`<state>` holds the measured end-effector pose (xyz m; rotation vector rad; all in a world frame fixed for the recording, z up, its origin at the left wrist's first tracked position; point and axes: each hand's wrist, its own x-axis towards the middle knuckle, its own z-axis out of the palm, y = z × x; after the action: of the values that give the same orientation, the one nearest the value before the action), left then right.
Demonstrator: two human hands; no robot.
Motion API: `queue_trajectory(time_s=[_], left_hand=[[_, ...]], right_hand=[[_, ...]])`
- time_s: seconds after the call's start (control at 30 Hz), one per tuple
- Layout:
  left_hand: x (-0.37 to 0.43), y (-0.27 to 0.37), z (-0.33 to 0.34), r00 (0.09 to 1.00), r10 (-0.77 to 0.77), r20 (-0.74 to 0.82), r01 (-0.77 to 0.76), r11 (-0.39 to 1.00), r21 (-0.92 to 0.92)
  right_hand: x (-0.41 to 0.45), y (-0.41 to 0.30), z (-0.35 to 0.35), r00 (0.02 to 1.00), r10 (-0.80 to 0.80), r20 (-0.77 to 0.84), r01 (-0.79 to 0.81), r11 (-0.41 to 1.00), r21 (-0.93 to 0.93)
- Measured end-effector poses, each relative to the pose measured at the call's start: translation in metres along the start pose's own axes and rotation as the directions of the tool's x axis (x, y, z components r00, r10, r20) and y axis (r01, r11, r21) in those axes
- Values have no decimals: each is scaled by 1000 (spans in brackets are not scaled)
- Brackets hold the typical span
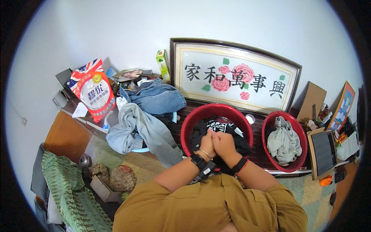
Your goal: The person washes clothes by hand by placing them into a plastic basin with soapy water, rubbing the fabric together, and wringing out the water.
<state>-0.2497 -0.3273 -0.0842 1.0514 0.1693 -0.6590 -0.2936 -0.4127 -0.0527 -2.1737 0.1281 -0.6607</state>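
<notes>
My left hand [207, 144] and my right hand [225, 142] are together, knuckles touching, over a red plastic basin [187, 124]. Below and around them lies a wet black garment with a white print [232, 130], partly in dark water. Both hands look closed, with black cloth hanging under them, but whether the fingers grip it is hidden. To the right, a second red basin [265, 145] holds a crumpled pale grey-green garment [282, 142]. On the left, blue jeans [162, 97] and light blue denim trousers [139, 124] are heaped over a light blue basin [141, 150].
A framed embroidery [234, 75] leans on the wall behind the basins. A washing powder bag [94, 90] stands at the left of the dark table, a small clear cup [249, 119] between the red basins. An open box [323, 153] is at right, a green cloth [63, 174] lower left.
</notes>
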Motion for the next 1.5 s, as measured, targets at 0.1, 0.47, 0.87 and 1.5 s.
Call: queue_trajectory(time_s=[0.1,0.47,0.87,1.5], left_hand=[[-3,-15,7,998,6,-56,-2,997,83],[1,-12,8,999,-9,-40,10,999,41],[5,-12,5,999,3,-40,4,983,181],[34,1,-11,961,-155,228,196,966,-169]], right_hand=[[21,13,-15,990,138,-31,-140,986,-88],[15,19,-14,1000,5,-29,-9,989,-150],[19,24,-13,998,-25,-55,9,961,-275],[-7,-25,-7,996,19,88,-10,995,-102]])
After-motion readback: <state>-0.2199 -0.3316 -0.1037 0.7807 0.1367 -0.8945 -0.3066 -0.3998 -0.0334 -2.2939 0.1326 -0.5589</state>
